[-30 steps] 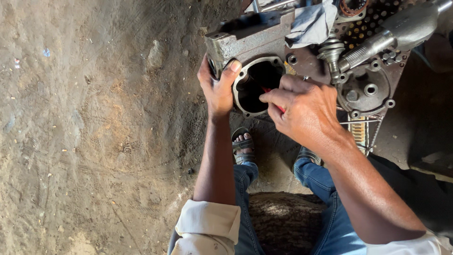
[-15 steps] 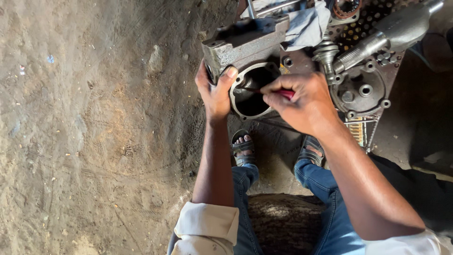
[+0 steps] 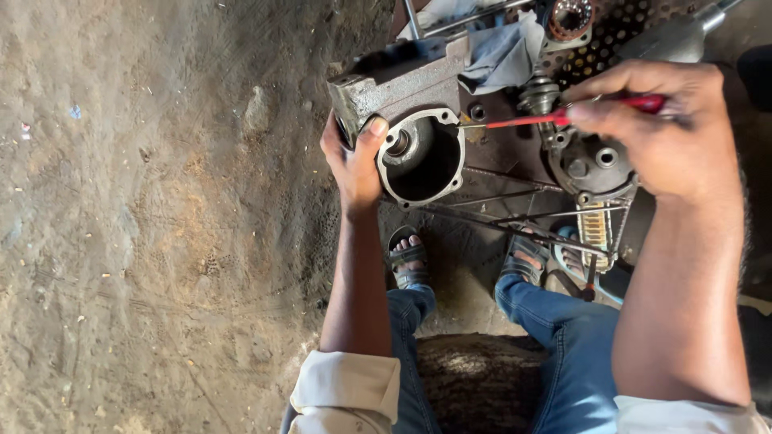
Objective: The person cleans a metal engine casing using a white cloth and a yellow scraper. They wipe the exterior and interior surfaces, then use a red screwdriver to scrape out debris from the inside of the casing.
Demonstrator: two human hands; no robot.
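Dirt floor (image 3: 145, 225), packed, brown and scattered with small chips, is filling the left half of the view, and the person is sitting low over it with both sandalled feet (image 3: 406, 257) planted just near of the work. Moving right, the left hand (image 3: 354, 161) is wrapping the left edge of a grey, rough-cast metal housing with a round flanged opening (image 3: 422, 157), thumb hooked over the rim of the bore and the other fingers curled behind the casting; that grasp looks meant to be steadying the heavy part and keeping the dark bore tilted up toward the eyes. A crumpled grey rag (image 3: 503, 48) is lying on the far side of the housing, draped over its top. Further right, the right hand (image 3: 667, 128) is pinching the red handle of a slim screwdriver (image 3: 563, 119) between thumb and bent fingers, holding it nearly level so the thin shaft is pointing left, its tip hanging just right of the flange and apart from it. So the housing is sitting in the left hand, while the tool is hovering between the two hands, above a rusty round bolted cover plate (image 3: 591, 165) that is lying under the right hand.
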